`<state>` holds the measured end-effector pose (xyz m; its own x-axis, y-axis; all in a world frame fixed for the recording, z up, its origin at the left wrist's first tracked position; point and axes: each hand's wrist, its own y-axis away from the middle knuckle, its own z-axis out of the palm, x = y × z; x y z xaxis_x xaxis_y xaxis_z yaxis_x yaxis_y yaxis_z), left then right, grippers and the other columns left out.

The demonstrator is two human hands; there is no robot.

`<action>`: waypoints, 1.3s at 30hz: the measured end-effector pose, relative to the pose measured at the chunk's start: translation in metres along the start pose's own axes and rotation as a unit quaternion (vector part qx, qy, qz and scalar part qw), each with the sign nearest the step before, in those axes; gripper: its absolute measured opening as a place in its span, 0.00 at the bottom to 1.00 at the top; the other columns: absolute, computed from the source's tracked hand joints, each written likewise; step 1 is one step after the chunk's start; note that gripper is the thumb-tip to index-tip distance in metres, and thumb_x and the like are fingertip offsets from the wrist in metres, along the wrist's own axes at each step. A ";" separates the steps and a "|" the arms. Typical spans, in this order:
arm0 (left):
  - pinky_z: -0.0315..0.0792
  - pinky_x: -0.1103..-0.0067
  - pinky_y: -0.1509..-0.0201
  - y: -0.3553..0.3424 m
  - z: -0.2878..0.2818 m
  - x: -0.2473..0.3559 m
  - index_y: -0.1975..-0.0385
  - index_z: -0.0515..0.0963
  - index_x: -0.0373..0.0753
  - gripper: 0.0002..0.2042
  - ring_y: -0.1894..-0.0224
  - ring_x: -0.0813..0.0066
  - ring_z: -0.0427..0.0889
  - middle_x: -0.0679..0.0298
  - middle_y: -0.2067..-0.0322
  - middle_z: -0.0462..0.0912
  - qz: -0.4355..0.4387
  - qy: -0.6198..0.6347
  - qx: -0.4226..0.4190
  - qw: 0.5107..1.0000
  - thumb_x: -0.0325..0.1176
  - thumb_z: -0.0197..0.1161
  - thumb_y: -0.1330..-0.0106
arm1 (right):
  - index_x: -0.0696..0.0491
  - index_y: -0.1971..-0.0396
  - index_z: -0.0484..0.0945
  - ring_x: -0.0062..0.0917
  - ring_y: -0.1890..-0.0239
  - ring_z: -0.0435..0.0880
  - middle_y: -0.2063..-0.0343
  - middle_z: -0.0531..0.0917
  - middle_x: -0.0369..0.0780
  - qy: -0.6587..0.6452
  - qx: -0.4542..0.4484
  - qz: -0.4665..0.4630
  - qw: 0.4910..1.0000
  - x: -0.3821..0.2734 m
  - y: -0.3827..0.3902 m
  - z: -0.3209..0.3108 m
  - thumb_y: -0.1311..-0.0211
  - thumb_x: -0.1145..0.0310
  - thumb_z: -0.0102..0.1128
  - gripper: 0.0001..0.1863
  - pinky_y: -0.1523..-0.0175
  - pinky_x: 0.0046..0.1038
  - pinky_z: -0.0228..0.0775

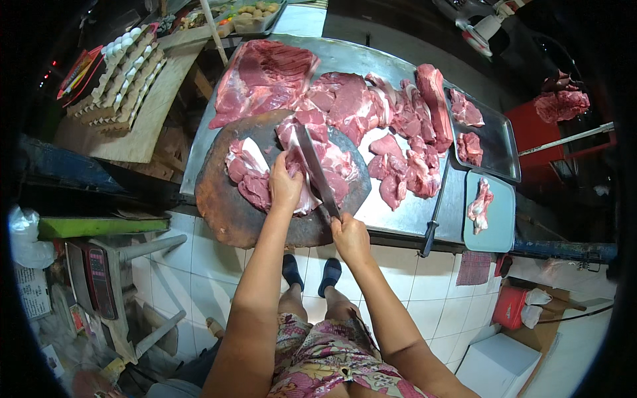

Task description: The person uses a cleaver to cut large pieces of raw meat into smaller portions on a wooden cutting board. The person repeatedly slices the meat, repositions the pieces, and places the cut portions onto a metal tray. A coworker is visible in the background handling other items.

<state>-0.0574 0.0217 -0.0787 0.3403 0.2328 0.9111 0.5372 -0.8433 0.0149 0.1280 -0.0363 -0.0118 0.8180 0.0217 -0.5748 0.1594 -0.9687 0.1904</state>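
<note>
A large piece of raw meat (335, 162) lies on a thick round wooden chopping block (219, 199). My right hand (350, 237) is closed round the handle of a long butcher's knife (317, 169), whose blade lies across the meat and points away from me. My left hand (285, 184) grips the near left side of that meat, close to the blade, with its fingers partly hidden. Left of my left hand, more cut meat (249, 176) with a white fatty strip rests on the block.
Beyond the block, a metal table (411, 215) bears a big meat slab (265, 76) and several smaller cuts. A sharpening steel (431, 225) lies at right, near a metal tray (501, 142) and a teal tray (497, 229). Egg cartons (123, 86) are stacked far left; a scale (99, 282) stands near left.
</note>
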 end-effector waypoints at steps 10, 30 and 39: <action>0.74 0.75 0.57 0.011 -0.011 -0.002 0.46 0.65 0.34 0.21 0.62 0.68 0.79 0.50 0.58 0.76 0.012 0.134 -0.007 0.991 0.20 0.54 0.42 | 0.57 0.76 0.71 0.22 0.84 0.71 0.83 0.75 0.40 -0.383 0.215 -0.211 0.873 -0.093 0.007 -0.113 0.31 0.63 0.46 0.16 0.76 0.24 0.65; 0.74 0.75 0.58 -0.044 -0.018 -0.013 0.61 0.75 0.38 0.15 0.65 0.68 0.81 0.60 0.68 0.82 0.003 0.012 0.028 1.000 0.20 0.63 0.51 | 0.66 0.71 0.78 0.52 0.75 0.80 0.80 0.79 0.57 -0.107 0.027 0.041 0.993 0.011 -0.001 -0.011 0.37 0.65 0.54 0.16 0.68 0.43 0.71; 0.71 0.77 0.51 -0.039 -0.011 -0.019 0.58 0.74 0.35 0.17 0.58 0.71 0.78 0.61 0.63 0.79 0.013 0.073 -0.003 0.997 0.19 0.62 0.49 | 0.56 0.79 0.72 0.15 0.84 0.69 0.86 0.73 0.35 -0.509 0.250 -0.301 0.767 -0.136 -0.062 -0.096 0.28 0.66 0.46 0.17 0.79 0.19 0.57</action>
<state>-0.0934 0.0444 -0.0918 0.2377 0.1385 0.9614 0.5253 -0.8509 -0.0073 0.0601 0.0441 0.1303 -0.2163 0.5444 -0.8105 -0.1003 -0.8381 -0.5362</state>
